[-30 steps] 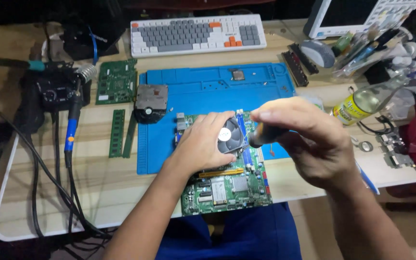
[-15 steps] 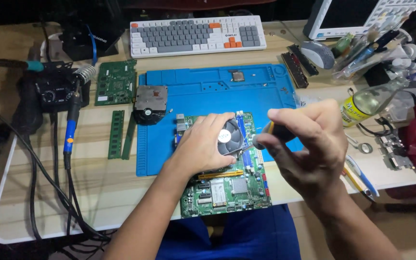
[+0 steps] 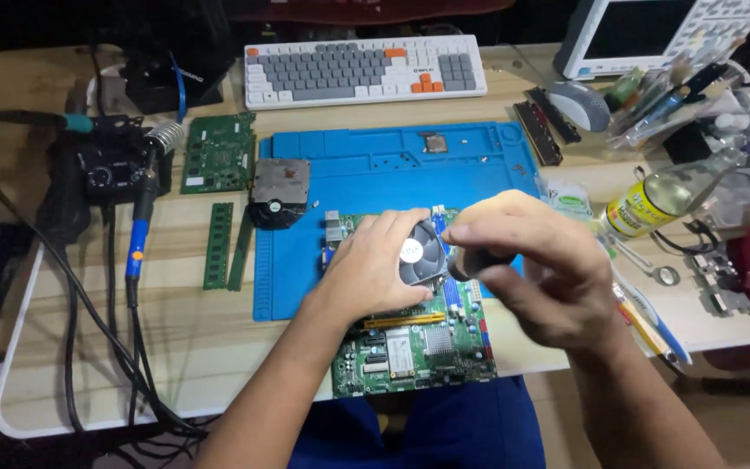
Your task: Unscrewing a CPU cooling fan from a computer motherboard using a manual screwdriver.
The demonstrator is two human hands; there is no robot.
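While the left hand (image 3: 375,265) presses flat on the round grey cooling fan (image 3: 418,252) atop the green circuit board (image 3: 414,343), the right hand (image 3: 536,260) grips a dark-handled screwdriver (image 3: 472,260), just right of the fan, its axis hidden.

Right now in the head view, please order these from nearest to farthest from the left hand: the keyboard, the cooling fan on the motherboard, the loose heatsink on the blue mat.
1. Cooling fan: under the left hand.
2. Loose heatsink: up-left, on the mat's edge.
3. Keyboard: far edge of the desk.
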